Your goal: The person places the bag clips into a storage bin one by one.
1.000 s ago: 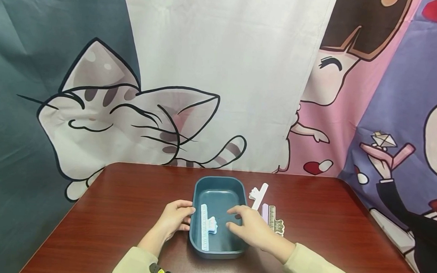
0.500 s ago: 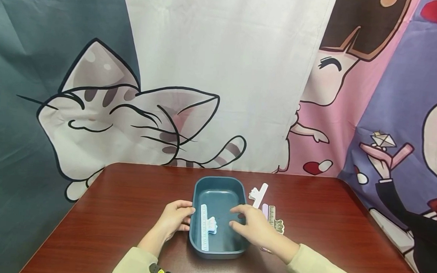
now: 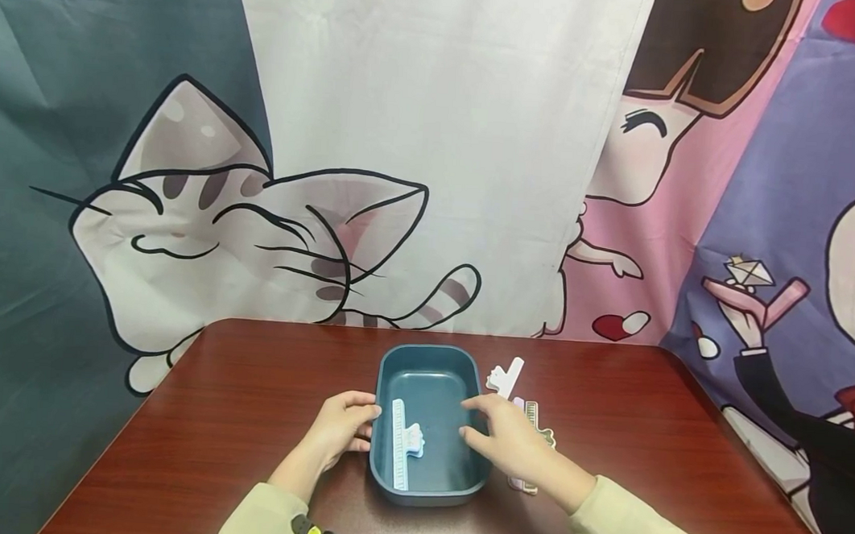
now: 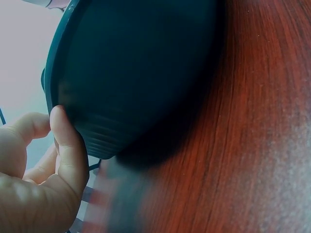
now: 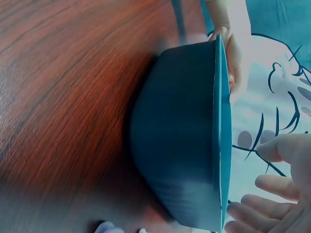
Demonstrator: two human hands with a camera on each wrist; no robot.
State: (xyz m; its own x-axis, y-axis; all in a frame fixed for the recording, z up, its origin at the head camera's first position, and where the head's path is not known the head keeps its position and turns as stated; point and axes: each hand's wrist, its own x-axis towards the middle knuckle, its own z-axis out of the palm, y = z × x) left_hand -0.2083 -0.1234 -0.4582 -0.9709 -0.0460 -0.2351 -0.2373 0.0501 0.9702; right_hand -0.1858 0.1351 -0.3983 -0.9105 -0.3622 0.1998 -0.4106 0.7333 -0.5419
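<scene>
A dark teal plastic box (image 3: 426, 493) stands on the table. Inside it, toward the left, lies a pale blue bag clip (image 3: 399, 447) with ruler-like marks. My left hand (image 3: 339, 428) grips the box's left rim, thumb at the edge and fingers against the outer wall. Over the right rim hovers my right hand (image 3: 509, 441), its fingers relaxed and spread, with nothing between them. In the right wrist view, that hand (image 5: 277, 194) is beside the box's rim. Right of the box lie a white bag clip (image 3: 506, 378) and a gold-and-dark clip (image 3: 532, 414), partly covered by my right hand.
A purple clip (image 3: 519, 402) shows slightly behind my right hand, and the end of another clip (image 3: 522, 486) peeks out below the wrist. The reddish-brown table (image 3: 261, 403) ends at a cartoon-printed curtain (image 3: 434, 138).
My right hand has drawn back to the right, from over the box's inside to its right rim. My left hand, the box and the clip inside stay in place.
</scene>
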